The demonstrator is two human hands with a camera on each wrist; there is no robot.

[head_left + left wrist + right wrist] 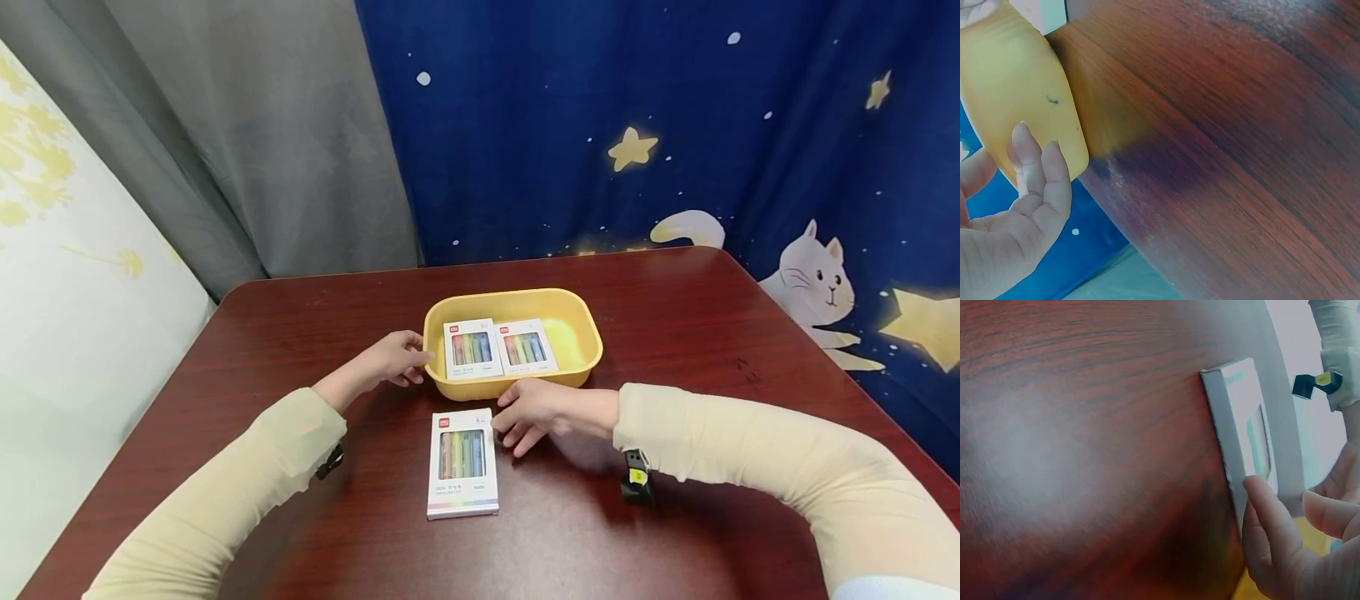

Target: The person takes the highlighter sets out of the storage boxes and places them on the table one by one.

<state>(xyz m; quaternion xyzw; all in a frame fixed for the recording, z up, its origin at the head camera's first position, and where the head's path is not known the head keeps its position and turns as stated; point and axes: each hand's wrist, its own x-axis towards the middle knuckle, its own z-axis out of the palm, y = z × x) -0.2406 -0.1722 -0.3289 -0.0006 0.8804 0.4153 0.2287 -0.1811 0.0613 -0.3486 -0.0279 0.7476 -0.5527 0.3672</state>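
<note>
A yellow plastic basket (577,376) stands on the table with two white boxes of coloured pens, a left box (472,372) and a right box (528,367), lying side by side inside. My left hand (395,358) holds the basket's left end, thumb at the rim and fingers against the outer wall, as the left wrist view also shows. In front of the basket a third white box of coloured pens (463,496) lies flat, its window facing up. Beside that box's upper right corner is my right hand (536,410), fingers loosely bent, a fingertip at the box's edge in the right wrist view.
The dark red wooden table (315,317) has rounded far corners. Behind it hang a grey curtain (285,142) and a blue curtain (525,125) with stars and a cat. A white patterned surface (67,292) borders the left side.
</note>
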